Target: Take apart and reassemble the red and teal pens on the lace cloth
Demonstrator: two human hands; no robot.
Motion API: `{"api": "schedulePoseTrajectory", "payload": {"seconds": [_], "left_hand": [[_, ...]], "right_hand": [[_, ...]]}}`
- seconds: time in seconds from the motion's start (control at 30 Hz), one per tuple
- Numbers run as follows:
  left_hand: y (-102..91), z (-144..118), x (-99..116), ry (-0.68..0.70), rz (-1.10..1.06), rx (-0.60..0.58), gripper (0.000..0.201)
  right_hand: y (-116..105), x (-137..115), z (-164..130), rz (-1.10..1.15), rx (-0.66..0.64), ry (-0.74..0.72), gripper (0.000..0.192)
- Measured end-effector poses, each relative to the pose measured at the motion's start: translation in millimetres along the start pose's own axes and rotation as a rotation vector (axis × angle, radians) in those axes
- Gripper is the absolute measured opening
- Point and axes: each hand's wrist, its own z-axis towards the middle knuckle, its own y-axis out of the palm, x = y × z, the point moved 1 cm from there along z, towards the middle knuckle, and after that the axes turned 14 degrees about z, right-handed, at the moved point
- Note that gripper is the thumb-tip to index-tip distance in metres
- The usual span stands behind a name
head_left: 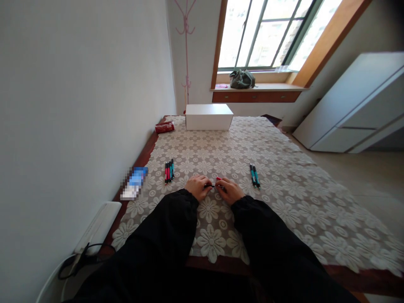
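Observation:
My left hand [198,187] and my right hand [229,190] come close together over the middle of the tablecloth. A small, slim black pen part [208,186] is pinched in the left fingers, its tip pointing toward the right hand. The right fingers close around a red pen part [219,179], mostly covered by them; whether the two parts touch I cannot tell. Left of my hands lies a row of several red, black and teal pens [169,171]. To the right, two teal and black pens [255,176] lie side by side.
A lace flower tablecloth [211,242] covers the table. At its far end stand a white box [208,118] and a dark red packet [164,127]. Along the left edge are a blurred-out phone-like item [135,183] and a white power strip [100,225] with cables.

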Motion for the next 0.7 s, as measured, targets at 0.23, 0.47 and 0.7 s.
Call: {"api": "schedulePoseTrajectory", "payload": {"seconds": [0.23,0.47,0.7], "left_hand": [[1.4,-0.6,-0.3,-0.011,-0.007,-0.007,0.021],[1.5,-0.1,-0.3,0.007,-0.051,-0.018,0.021],[0.6,0.2,0.2,-0.013,-0.073,-0.009,0.02]], "right_hand": [[-0.6,-2.2,0.7,-0.001,-0.003,-0.005,0.016],[-1.3,-0.8,0.7,0.018,-0.019,-0.014,0.017],[-1.0,-0.5,0.8,0.034,-0.001,-0.012,0.017]]}}
